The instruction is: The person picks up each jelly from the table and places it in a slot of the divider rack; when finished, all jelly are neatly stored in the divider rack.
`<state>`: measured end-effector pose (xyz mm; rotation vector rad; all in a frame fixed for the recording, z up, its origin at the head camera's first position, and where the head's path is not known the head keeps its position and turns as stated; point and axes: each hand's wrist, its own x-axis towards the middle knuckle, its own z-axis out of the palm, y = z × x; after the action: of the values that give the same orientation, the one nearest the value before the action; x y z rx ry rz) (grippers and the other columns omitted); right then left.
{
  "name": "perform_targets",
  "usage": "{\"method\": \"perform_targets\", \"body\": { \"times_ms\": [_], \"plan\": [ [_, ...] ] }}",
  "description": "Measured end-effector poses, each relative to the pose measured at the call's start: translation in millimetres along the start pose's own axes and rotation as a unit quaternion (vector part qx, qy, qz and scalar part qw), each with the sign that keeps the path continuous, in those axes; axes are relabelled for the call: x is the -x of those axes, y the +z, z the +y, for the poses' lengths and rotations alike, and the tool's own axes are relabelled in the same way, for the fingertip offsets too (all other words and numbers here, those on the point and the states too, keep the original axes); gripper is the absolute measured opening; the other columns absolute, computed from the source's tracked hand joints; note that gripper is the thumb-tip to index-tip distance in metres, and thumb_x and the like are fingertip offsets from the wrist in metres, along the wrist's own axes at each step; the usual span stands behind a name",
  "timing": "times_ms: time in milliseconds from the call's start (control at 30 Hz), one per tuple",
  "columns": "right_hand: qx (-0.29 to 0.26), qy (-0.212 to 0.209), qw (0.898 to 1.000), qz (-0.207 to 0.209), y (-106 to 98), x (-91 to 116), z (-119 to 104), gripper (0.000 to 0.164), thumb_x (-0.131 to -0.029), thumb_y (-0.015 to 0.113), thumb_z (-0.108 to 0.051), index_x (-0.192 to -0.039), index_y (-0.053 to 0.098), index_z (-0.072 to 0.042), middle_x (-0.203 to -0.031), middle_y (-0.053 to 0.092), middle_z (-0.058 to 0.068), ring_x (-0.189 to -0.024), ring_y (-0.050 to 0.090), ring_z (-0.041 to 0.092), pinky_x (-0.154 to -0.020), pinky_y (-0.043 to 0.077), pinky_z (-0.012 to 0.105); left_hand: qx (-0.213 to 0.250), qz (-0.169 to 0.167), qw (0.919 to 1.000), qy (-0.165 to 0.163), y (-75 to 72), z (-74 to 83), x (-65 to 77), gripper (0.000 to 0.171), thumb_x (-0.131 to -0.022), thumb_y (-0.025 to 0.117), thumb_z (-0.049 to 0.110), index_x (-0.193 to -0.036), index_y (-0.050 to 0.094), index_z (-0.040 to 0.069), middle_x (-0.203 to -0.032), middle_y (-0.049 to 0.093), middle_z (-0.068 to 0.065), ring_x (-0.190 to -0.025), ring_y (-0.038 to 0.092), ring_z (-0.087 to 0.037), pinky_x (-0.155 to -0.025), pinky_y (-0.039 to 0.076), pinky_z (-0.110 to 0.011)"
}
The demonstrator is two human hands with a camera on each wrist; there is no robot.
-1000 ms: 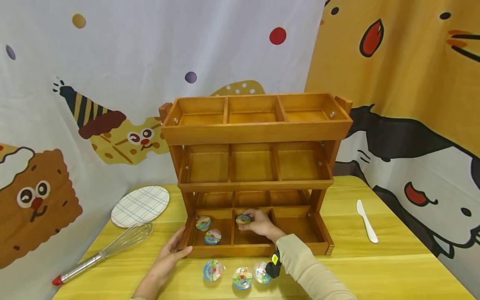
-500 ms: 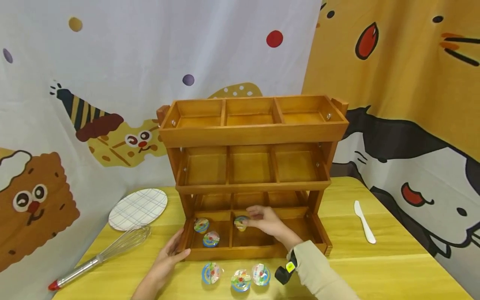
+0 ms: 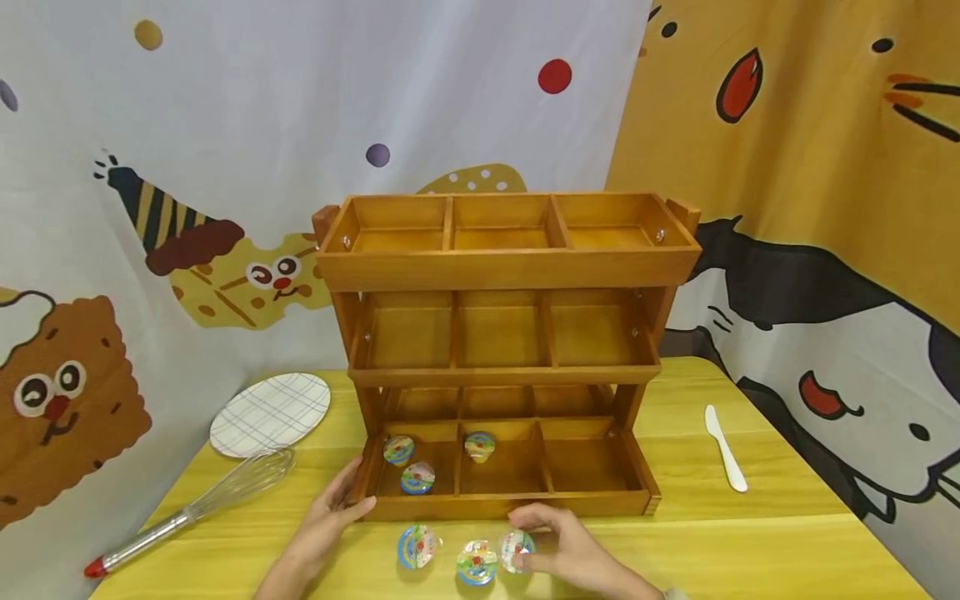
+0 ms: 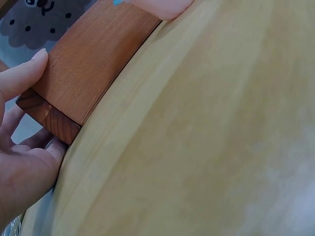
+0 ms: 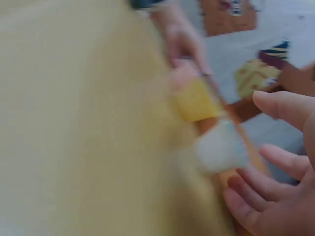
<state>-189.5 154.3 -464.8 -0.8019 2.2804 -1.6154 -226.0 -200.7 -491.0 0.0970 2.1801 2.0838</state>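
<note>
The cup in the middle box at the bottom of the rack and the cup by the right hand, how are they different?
The box cup sits inside the wooden rack; the other cup is outside, in front of it.
The box cup has no hand near it; the other cup has the right hand around it.
The box cup looks yellowish; the other cup looks whitish.
Both are small, with round printed lids.

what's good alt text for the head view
A person's right hand reaches for one of three jelly cups on a yellow wood-grain table while the left hand holds a tiered wooden rack. Three more cups sit in its bottom tray.
</note>
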Motion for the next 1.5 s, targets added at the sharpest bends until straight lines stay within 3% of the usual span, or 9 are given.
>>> {"method": "perform_targets", "body": {
  "times_ms": [133,400,667,967,1067,1167,1267,1333,1500],
  "plan": [
    [-0.021,0.008,1.0,-0.004,3.1,11.3,12.1,0.058,-0.078,0.067,-0.019,-0.124,0.041,0.004,-0.117,0.054,0.021,-0.102,0.053,0.005,-0.084,0.042,0.016,0.011,-0.002,0.9999,-0.001,0.4,-0.8,-1.1,0.075,-0.082,0.06,0.015,-0.142,0.016,0.016,-0.15,0.005,-0.016,-0.135,0.004,-0.04,-0.104,0.008,-0.062],
    [-0.098,-0.008,0.995,-0.019,8.1,7.8,16.9,0.052,-0.078,0.066,-0.013,-0.121,0.044,0.005,-0.111,0.056,0.025,-0.094,0.057,0.004,-0.082,0.047,0.02,0.017,-0.006,0.9998,-0.001,1.4,0.9,-2.6,0.075,-0.082,0.06,0.016,-0.142,0.015,0.017,-0.15,0.004,-0.016,-0.135,0.004,-0.041,-0.103,0.007,-0.062],
    [-0.092,-0.005,0.996,-0.007,8.3,8.2,18.7,0.048,-0.076,0.067,-0.013,-0.116,0.049,0.007,-0.108,0.059,0.02,-0.091,0.057,0.001,-0.08,0.047,0.02,0.024,0.002,0.9996,0.012,3.6,-4.3,-4.1,0.074,-0.082,0.059,0.011,-0.142,0.017,0.014,-0.149,0.008,-0.017,-0.136,0.008,-0.038,-0.106,0.009,-0.059],
    [-0.09,0.001,0.996,0.003,8.2,10.1,22.1,0.048,-0.074,0.069,-0.014,-0.114,0.052,0.005,-0.106,0.062,0.017,-0.09,0.059,0.002,-0.08,0.048,0.019,0.02,-0.001,0.9998,0.006,3.8,-2.7,-3.3,0.075,-0.081,0.06,0.014,-0.142,0.016,0.014,-0.149,0.006,-0.017,-0.135,0.007,-0.039,-0.106,0.009,-0.058],
    [-0.106,-0.017,0.994,0.003,4.6,11.1,19.5,0.048,-0.074,0.069,-0.011,-0.115,0.051,0.006,-0.106,0.063,0.013,-0.09,0.06,0.003,-0.08,0.049,0.02,0.018,-0.001,0.9998,0.004,4.4,-1.0,-2.4,0.076,-0.082,0.06,0.014,-0.142,0.015,0.014,-0.149,0.005,-0.018,-0.135,0.006,-0.039,-0.106,0.009,-0.058],
    [-0.098,-0.066,0.993,0.011,-4.1,6.3,12.3,0.046,-0.074,0.068,-0.008,-0.115,0.051,0.008,-0.107,0.063,0.016,-0.092,0.06,0.004,-0.081,0.05,0.022,0.018,-0.001,0.9998,0.001,4.4,0.1,-1.8,0.076,-0.082,0.06,0.014,-0.142,0.015,0.014,-0.149,0.005,-0.018,-0.135,0.007,-0.039,-0.106,0.009,-0.058],
    [-0.072,-0.089,0.993,0.027,-17.8,-6.3,0.1,0.048,-0.074,0.069,-0.008,-0.115,0.051,0.008,-0.108,0.06,0.023,-0.092,0.061,0.006,-0.08,0.051,0.025,0.017,-0.002,0.9998,-0.001,3.6,0.4,-2.1,0.075,-0.082,0.06,0.014,-0.142,0.015,0.014,-0.149,0.005,-0.018,-0.135,0.006,-0.04,-0.106,0.009,-0.058],
    [-0.05,-0.071,0.996,0.035,-28.2,-18.4,-8.1,0.049,-0.073,0.07,-0.012,-0.115,0.052,0.005,-0.108,0.06,0.025,-0.092,0.062,0.008,-0.079,0.052,0.025,0.014,-0.004,0.9999,-0.005,2.9,0.3,-2.3,0.075,-0.082,0.06,0.015,-0.142,0.015,0.015,-0.149,0.004,-0.018,-0.135,0.005,-0.041,-0.105,0.009,-0.059],
    [0.019,0.022,0.999,0.038,-47.8,-54.1,-18.2,0.049,-0.07,0.074,-0.02,-0.112,0.056,0.0,-0.105,0.063,0.017,-0.089,0.062,0.012,-0.076,0.052,0.025,0.022,-0.004,0.9996,-0.016,0.7,-1.7,-1.7,0.074,-0.083,0.059,0.016,-0.142,0.015,0.016,-0.15,0.003,-0.016,-0.135,0.002,-0.041,-0.104,0.007,-0.061]
  ]
}}
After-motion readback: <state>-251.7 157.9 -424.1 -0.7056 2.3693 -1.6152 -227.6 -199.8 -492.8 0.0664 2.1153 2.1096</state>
